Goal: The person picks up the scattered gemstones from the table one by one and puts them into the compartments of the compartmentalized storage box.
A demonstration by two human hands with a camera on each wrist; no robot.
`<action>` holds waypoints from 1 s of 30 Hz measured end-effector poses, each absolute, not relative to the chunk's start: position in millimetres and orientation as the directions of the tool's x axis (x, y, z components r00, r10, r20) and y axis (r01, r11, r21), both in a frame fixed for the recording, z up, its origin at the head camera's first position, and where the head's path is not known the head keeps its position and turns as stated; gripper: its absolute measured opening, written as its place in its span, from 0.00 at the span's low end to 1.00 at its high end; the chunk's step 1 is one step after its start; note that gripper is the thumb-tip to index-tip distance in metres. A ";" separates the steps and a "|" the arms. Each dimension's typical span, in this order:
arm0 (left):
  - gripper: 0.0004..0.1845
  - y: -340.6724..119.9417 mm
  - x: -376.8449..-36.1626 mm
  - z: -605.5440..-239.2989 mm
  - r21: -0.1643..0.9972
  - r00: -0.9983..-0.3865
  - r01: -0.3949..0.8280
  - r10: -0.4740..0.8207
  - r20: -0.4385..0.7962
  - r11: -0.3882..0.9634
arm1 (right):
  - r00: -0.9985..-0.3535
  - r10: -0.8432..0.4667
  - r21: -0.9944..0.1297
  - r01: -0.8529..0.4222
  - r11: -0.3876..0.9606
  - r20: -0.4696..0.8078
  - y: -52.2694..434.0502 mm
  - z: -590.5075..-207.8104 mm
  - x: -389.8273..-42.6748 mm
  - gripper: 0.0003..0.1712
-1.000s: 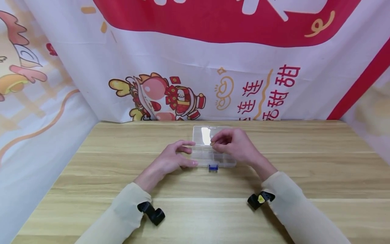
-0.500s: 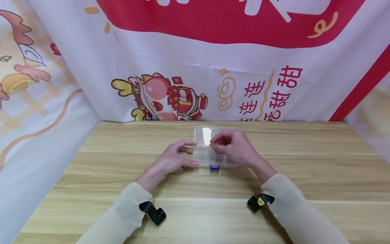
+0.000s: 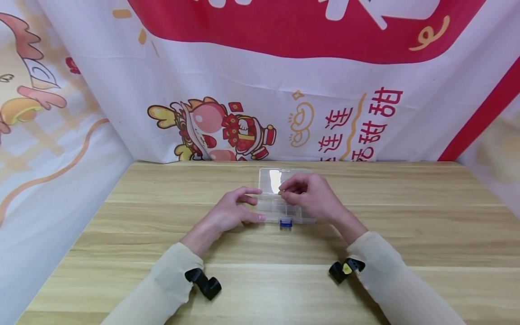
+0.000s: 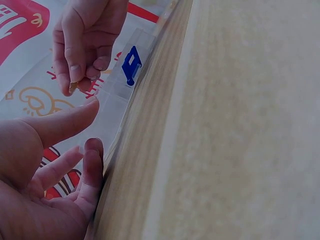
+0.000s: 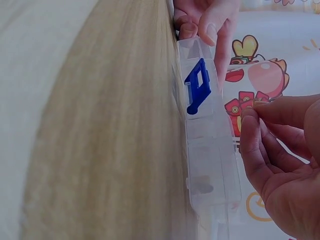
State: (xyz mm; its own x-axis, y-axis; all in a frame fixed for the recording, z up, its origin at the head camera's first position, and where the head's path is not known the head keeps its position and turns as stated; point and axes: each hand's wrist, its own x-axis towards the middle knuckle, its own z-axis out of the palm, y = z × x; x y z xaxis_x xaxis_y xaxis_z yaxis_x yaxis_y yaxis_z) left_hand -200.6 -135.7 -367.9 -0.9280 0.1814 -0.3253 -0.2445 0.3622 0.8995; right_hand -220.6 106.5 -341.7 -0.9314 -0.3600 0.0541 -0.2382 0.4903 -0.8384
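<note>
Right hand (image 3: 313, 196) pinches a small tan piece (image 3: 280, 192) between thumb and fingertips, other fingers curled in. Piece sits above the open compartments of the clear plastic box (image 3: 280, 212), not touching it as far as the head view shows. Right wrist view: same pinch, piece (image 5: 257, 103) mostly hidden by the fingertips (image 5: 248, 117), can't tell its shape.

Left hand (image 3: 231, 211) is relaxed and open, holds nothing. Thumb and index tips rest against the left end of the box; left wrist view shows a fingertip (image 4: 93, 147) against the box wall at table level.

Box lies flat on the wooden table (image 3: 406, 216), about centre, lid (image 3: 272, 178) folded open toward the back. Blue latch (image 3: 285, 222) on the near edge, facing the person; also seen at (image 4: 131, 65) and (image 5: 197, 86).

Printed red-and-white cloth (image 3: 260, 81) hangs behind the table.
</note>
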 end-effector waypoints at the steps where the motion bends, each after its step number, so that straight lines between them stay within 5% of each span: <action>1: 0.35 -135.6 -200.6 -368.0 0.899 -0.928 -0.243 0.182 -0.325 0.363 | -0.931 -0.360 -0.839 -0.237 0.490 0.053 106.4 -341.6 -220.7 0.07; 30: 0.35 -136.1 -201.3 -368.7 0.894 -0.927 -0.236 0.188 -0.325 0.381 | -0.936 -0.350 -0.849 -0.208 0.486 0.028 96.5 -345.8 -225.2 0.07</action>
State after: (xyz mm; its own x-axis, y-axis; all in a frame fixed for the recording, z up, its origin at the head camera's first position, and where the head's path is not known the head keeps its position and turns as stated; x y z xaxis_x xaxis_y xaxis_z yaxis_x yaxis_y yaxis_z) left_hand -201.3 -136.1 -368.7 -0.9270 0.1876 -0.3249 -0.2363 0.3809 0.8939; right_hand -225.2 96.5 -345.8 -0.9362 -0.3504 0.0282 -0.2077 0.4864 -0.8487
